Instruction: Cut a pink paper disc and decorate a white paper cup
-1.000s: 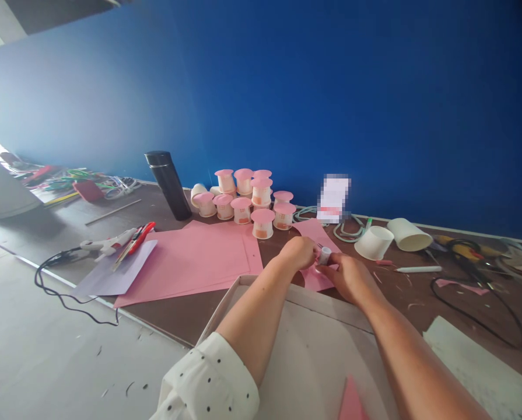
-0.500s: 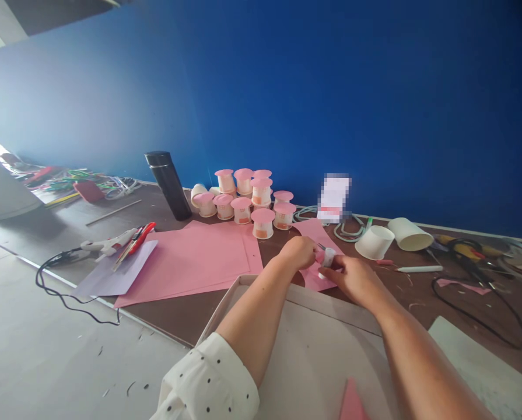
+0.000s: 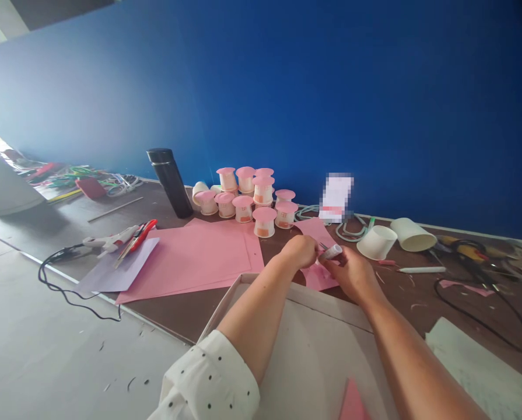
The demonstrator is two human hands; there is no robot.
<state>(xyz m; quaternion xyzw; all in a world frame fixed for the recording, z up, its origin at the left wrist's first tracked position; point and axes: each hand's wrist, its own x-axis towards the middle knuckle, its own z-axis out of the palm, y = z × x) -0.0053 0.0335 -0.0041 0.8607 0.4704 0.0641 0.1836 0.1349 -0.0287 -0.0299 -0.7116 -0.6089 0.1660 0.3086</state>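
Fingers of my right hand [image 3: 352,271] are closed on a small white tube [image 3: 331,252] with greyish markings, possibly a glue stick. Tilted, it hangs over a cut pink sheet [image 3: 322,283] on the table. Just to its left, my left hand [image 3: 302,252] is closed, its fingers turned away from me. A thin grey point shows between this hand and the tube; what the left fingers grip is hidden. Behind the hands stand several upturned paper cups [image 3: 265,223] with pink discs on top, some stacked, with orange patches on their sides.
Large pink sheets [image 3: 195,256] lie left, beside a white glue gun [image 3: 116,239] and a red cutter [image 3: 143,234]. A black flask [image 3: 170,184] stands behind. Two plain cups [image 3: 377,242], a white pen [image 3: 422,269] and cables lie right. A shallow box [image 3: 313,350] is nearest me.
The white tube has turned in my right hand, so its end points more up and right. My left hand has stayed nearly in place. The view has shifted slightly.
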